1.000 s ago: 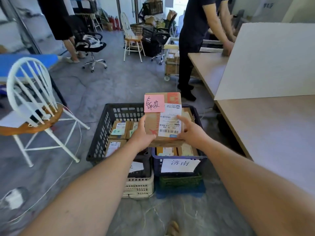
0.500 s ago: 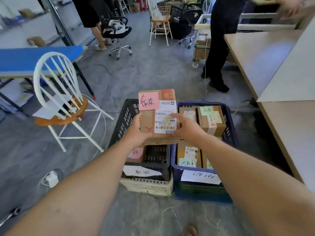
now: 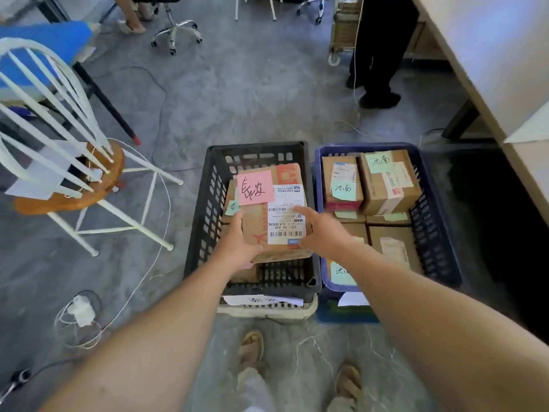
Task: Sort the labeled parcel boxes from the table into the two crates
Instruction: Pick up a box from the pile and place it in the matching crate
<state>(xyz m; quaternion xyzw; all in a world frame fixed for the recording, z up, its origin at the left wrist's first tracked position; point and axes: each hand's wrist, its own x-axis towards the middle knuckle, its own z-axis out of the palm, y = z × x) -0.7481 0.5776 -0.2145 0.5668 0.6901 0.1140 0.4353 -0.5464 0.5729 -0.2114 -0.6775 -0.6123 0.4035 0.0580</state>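
Note:
I hold a brown parcel box (image 3: 276, 203) with a pink note and a white shipping label over the black crate (image 3: 208, 185). My left hand (image 3: 237, 242) grips its near left corner from below. My right hand (image 3: 320, 230) holds its right side, with the forefinger stretched along the label. Under the box, other parcels lie in the black crate, one with a green note. To the right, the blue crate (image 3: 427, 203) holds several brown parcels with green notes.
A white chair (image 3: 56, 162) with a wooden seat stands on the left. The table edge (image 3: 481, 93) runs along the right. A person's dark legs (image 3: 377, 55) stand beyond the crates. White cables and a charger (image 3: 80, 313) lie on the floor at left.
I have lowered the box toward the black crate while my view tilted down. My feet have come into sight below the crates.

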